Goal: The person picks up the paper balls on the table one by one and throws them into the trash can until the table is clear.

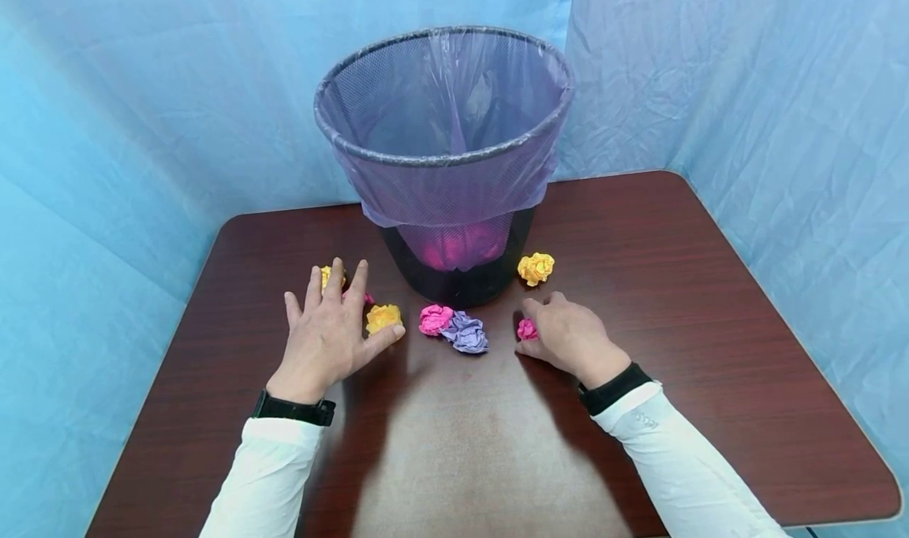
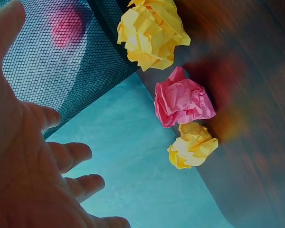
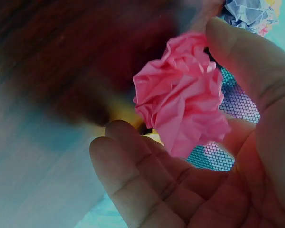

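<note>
My left hand (image 1: 323,337) is spread palm down, fingers apart, above a yellow crumpled paper ball (image 1: 384,319), a pink one (image 2: 183,100) and a second yellow one (image 2: 192,146). A gap separates its fingers from these balls in the left wrist view. My right hand (image 1: 571,333) reaches around another pink crumpled paper ball (image 3: 183,97) on the table, thumb on one side and fingers on the other. Space shows between the fingertips and that ball in the right wrist view. Between the hands, a pink paper ball (image 1: 435,319) touches a purple one (image 1: 466,334).
A black mesh wastebasket (image 1: 458,285) with a translucent purple liner (image 1: 454,191) stands at the table's back; pink shapes show through its wall. One yellow paper ball (image 1: 536,269) lies right of its base. Blue cloth (image 1: 802,88) hangs around the brown table (image 1: 696,301).
</note>
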### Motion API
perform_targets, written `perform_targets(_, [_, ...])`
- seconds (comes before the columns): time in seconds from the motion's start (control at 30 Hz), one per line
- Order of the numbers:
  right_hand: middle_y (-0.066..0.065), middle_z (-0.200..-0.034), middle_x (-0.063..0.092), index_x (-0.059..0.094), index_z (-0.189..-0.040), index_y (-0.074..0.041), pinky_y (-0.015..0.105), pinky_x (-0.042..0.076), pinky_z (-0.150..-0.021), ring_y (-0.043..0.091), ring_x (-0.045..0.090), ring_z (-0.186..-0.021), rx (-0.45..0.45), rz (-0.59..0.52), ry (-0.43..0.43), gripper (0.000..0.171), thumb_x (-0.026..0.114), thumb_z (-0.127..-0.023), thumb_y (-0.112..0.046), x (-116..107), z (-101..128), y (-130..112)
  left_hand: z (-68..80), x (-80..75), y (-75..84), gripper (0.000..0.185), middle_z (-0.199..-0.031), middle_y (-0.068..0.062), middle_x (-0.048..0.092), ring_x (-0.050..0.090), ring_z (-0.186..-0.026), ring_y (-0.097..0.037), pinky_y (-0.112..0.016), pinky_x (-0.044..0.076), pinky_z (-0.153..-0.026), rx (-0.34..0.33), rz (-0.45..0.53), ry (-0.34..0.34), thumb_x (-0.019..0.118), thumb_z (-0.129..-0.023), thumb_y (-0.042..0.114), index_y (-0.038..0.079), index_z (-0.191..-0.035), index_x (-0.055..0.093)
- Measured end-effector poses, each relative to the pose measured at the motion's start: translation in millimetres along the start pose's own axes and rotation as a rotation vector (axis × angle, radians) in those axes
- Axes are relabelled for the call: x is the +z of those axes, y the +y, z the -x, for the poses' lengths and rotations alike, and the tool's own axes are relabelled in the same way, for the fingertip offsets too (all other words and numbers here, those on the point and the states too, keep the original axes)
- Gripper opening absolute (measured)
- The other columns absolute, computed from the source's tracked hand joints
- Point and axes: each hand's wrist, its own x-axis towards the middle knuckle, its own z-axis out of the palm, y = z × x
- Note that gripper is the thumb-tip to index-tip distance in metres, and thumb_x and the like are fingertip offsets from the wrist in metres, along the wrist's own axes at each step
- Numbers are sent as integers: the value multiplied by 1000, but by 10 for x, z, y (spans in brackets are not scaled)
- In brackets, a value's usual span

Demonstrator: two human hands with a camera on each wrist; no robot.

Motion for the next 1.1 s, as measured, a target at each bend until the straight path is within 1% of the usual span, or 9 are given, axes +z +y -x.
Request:
perform_targets(0.13, [21,-116,56,54,-134,-17,51,54,-69,33,63,-86,-8,1,-12,65,73,-80,-48,17,-18,-12,6,15,-5,105,-156,-21,22,14,-143,-47,-79,11,-99,-1,2,3,55,-75,79,19,-155,24])
perform_targets(0.33, [19,-111,58,55,-133,-18,50,54,-66,31,62,-85,-8,14,-32,63,74,-80,-47,33,-26,-23,12,36,-13,105,-156,-22,24,17,-141,-48,-80,12,-98,1,-5,7,55,-74,79,18,-155,24])
perform_targets(0.53, [17,-103,59,59,-128,-18,49,53,-63,29,61,-82,-29,19,-12,57,74,-79,-43,52,-31,-21,10,47,-15,106,-155,-22,24,17,-141,-49,-80,11,-98,-3,-5,1,54,-74,80,18,-155,24])
perform_targets(0.67, [16,-99,60,60,-125,-17,48,53,-66,29,61,-83,-35,22,-8,53,73,-80,-41,59,-34,-19,19,59,-18,106,-155,-22,25,17,-141,-49,-80,12,-98,-2,-5,1,54,-74,80,18,-155,24])
perform_targets(0.93, [9,-87,60,64,-114,-15,45,51,-65,25,58,-82,-67,19,9,43,74,-79,-37,53,-31,-16,30,88,-27,105,-154,-22,26,18,-140,-49,-80,12,-98,2,-1,13,59,-74,76,17,-154,25])
perform_targets(1.1, [7,-85,60,64,-111,-14,45,51,-67,24,58,-82,-86,14,23,40,74,-79,-37,61,-29,-19,29,97,-31,105,-154,-22,26,18,-140,-48,-80,13,-98,5,-5,15,57,-74,78,18,-154,25])
